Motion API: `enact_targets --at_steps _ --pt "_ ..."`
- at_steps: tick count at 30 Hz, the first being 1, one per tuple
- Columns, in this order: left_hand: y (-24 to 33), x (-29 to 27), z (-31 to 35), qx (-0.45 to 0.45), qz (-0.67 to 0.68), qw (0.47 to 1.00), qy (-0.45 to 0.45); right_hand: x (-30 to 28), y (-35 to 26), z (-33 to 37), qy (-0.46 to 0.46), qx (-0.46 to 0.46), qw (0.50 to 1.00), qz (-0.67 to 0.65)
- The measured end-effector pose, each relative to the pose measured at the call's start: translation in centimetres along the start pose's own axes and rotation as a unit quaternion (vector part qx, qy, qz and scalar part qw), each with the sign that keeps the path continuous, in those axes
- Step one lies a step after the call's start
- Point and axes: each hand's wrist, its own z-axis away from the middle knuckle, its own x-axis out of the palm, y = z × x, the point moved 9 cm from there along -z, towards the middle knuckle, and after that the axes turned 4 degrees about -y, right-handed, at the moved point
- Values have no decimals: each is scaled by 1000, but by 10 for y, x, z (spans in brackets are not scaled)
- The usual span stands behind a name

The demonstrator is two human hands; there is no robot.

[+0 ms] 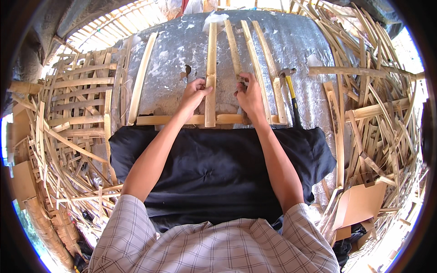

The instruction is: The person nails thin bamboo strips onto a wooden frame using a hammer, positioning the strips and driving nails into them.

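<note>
Several pale bamboo strips lie lengthwise on a worn silvery sheet (168, 50), their near ends at or towards a bamboo crosspiece (177, 119). My left hand (195, 96) is closed against the left edge of the middle bamboo strip (210, 102), thumb and fingers touching it. To the right, my right hand (251, 96) has its fingers curled in a pinch by the near end of another bamboo strip (232, 43). Whatever sits between those fingertips is too small to make out. A claw hammer (292, 88) with a yellow and black handle lies right of the strips.
Black cloth (214, 168) covers my lap in front of the crosspiece. Woven bamboo slats (82, 98) stand at the left. Heaped bamboo strips (382, 118) crowd the right side, with a cardboard box (362, 204) near me. One separate strip (143, 77) lies left of my hands.
</note>
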Motion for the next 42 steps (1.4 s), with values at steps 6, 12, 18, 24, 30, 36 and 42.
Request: enact_targets --at_steps 6,12,18,24,30,36,42 --pt "-2 3 -2 -19 5 1000 -14 -1 6 -2 -4 10 1000 -25" --pt "-1 -1 0 -8 17 1000 -4 1 -2 -2 -25 20 999 -20" --pt "21 18 6 -2 33 999 -29 -3 -1 -2 -30 16 999 -37" --pt "18 23 -1 25 -53 997 -45 4 -5 -3 -34 -6 999 -30" --pt "12 20 -3 22 -33 999 -31 5 -6 0 -41 -19 999 11" --pt "7 21 -6 20 6 999 -30 1 -13 2 -32 -5 999 18" --pt "4 22 -9 27 12 999 -14 -5 -36 10 -1 -77 993 89"
